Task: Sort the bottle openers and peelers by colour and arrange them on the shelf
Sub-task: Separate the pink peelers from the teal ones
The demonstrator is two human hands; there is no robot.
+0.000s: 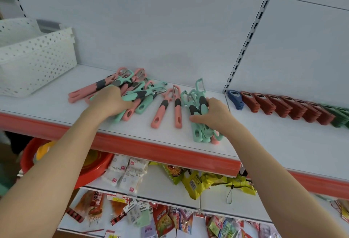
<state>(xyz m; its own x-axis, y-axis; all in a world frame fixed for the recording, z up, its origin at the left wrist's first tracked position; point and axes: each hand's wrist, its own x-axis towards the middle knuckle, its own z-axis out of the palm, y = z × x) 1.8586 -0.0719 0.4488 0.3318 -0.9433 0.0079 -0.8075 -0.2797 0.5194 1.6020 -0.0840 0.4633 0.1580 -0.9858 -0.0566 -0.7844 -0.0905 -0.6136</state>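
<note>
A bundle of mint peelers (198, 109) lies at centre right of the frame on the shelf (264, 143), with the right hand (215, 114) clamped round its handles. Two pink peelers (170, 105) lie just left of it. At centre left the mixed pile (132, 88) is unsorted, and the left hand (109, 99) rests on it (fingers buried, so I cannot tell its grip). At far right the bottle openers (283, 105) already stand grouped by colour.

Looks from head height, forward and slightly down, onto the white flat shelf board with a red front strip (47, 107); sits close to it; wide-angle, tilting the white slotted upright (252, 29) at right.
</note>
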